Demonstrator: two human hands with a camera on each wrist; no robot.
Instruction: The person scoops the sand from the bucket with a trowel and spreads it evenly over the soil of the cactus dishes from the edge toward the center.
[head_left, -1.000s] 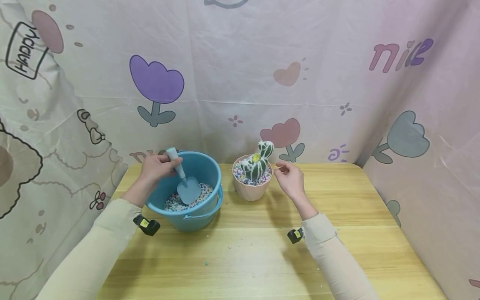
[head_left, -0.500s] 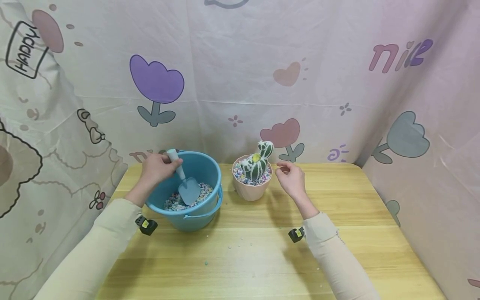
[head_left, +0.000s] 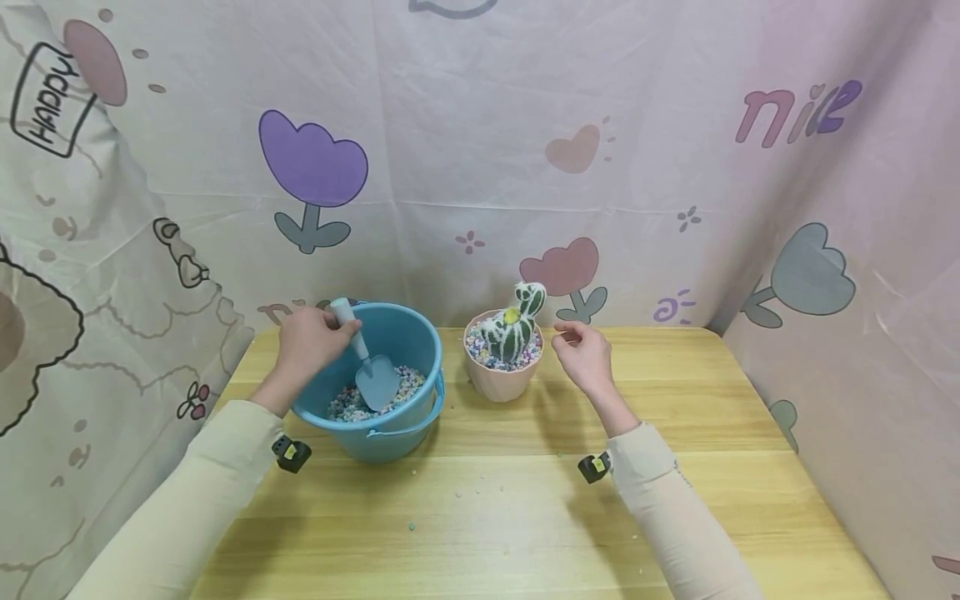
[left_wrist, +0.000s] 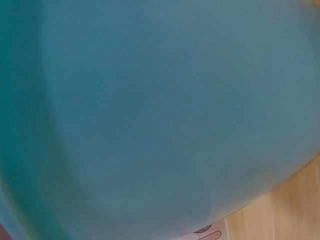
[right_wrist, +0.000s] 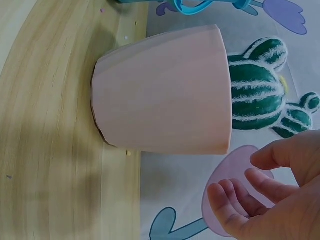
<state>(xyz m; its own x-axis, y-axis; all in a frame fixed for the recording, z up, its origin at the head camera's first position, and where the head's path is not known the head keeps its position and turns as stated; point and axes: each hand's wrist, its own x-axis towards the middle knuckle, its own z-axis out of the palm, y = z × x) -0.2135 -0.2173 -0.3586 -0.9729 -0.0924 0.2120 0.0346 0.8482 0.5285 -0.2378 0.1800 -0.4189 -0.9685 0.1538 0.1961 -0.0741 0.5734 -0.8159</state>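
Observation:
My left hand point(head_left: 311, 340) pinches the handle of a pale blue toy shovel point(head_left: 377, 382) over a blue bucket point(head_left: 405, 429). The shovel's blade points down onto the multicoloured pebbles point(head_left: 408, 382) in the bucket. To the right stands a pink flowerpot point(head_left: 501, 386) holding a green cactus point(head_left: 510, 335) with white stripes and a yellow flower, set in coloured pebbles. Beside the pot's right rim is my right hand point(head_left: 585, 357), fingers loosely bent around nothing. The right wrist view shows that hand point(right_wrist: 272, 190) apart from the pot. Blue bucket wall point(left_wrist: 165, 110) fills the left wrist view.
Both bucket and pot stand on a wooden table point(head_left: 480, 533). Several stray pebbles, one a green pebble point(head_left: 411, 527), lie on the tabletop. A printed cloth point(head_left: 465, 125) hangs behind and along both sides. The bucket's handle point(head_left: 405, 431) hangs down at its front.
The shovel blade has shifted very slightly within the bucket, and the left wrist has turned a little. The right hand has barely moved; bucket and pot stay in place.

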